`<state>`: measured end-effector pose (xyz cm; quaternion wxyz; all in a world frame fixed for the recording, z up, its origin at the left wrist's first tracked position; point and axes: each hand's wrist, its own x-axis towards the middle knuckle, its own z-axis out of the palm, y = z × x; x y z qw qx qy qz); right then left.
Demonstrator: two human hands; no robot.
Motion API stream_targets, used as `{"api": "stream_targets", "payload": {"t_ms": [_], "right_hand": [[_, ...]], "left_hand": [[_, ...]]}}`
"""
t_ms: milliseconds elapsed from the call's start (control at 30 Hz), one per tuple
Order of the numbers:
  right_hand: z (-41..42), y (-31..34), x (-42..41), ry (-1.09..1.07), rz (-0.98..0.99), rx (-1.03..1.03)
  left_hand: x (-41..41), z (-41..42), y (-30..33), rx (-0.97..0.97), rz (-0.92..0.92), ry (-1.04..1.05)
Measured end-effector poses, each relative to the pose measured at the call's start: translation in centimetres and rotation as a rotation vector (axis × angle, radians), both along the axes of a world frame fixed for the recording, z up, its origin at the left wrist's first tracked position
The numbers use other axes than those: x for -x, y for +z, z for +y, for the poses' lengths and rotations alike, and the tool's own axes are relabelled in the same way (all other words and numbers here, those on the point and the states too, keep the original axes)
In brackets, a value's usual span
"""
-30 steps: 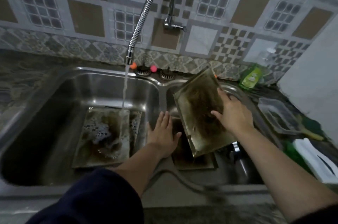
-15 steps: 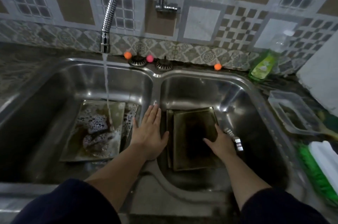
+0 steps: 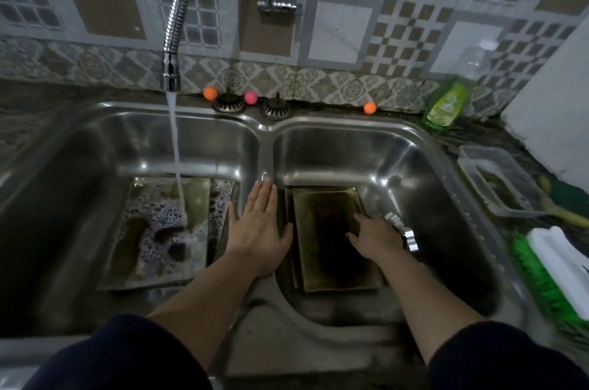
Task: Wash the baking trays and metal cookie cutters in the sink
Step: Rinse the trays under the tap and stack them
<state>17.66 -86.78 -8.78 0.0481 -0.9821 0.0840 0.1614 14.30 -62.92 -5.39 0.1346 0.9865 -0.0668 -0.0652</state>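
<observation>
The steel double sink (image 3: 264, 130) holds a sudsy baking tray (image 3: 159, 230) in the basin left of the left hand (image 3: 259, 228). Stacked dark trays (image 3: 331, 236) lie in the right basin under the right hand (image 3: 376, 238), with metal cookie cutters (image 3: 403, 230) just beyond it.

Stained trays (image 3: 331, 240) stacked flat in right basin; sudsy tray (image 3: 159, 230) in left.
</observation>
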Motion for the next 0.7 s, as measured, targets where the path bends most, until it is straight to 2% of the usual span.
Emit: {"api": "stream_targets", "payload": {"t_ms": [200,333,467,533,600,700], "right_hand": [[6.0,5.2,0.1,0.086,-0.139,-0.055],[12.1,7.9,0.6,0.198,-0.303,-0.066],[19.1,7.9,1.8,0.353,-0.456,-0.172],[22.5,6.3,2.2,0.385,-0.376,-0.289],[25.4,3.9,1.9,0.362,-0.214,-0.380],[28.7,0.6,0.6,0.238,-0.006,-0.454]], "left_hand": [[0.0,0.6,0.6,0.027,0.058,-0.080],[-0.4,3.5,0.6,0.083,0.080,-0.167],[-0.6,10.6,-0.6,0.142,0.166,-0.040],[-1.0,15.0,-1.9,0.130,0.243,0.070],[-1.5,19.1,-3.6,0.112,0.314,0.172],[-2.0,23.2,-4.9,0.099,0.376,0.267]]}}
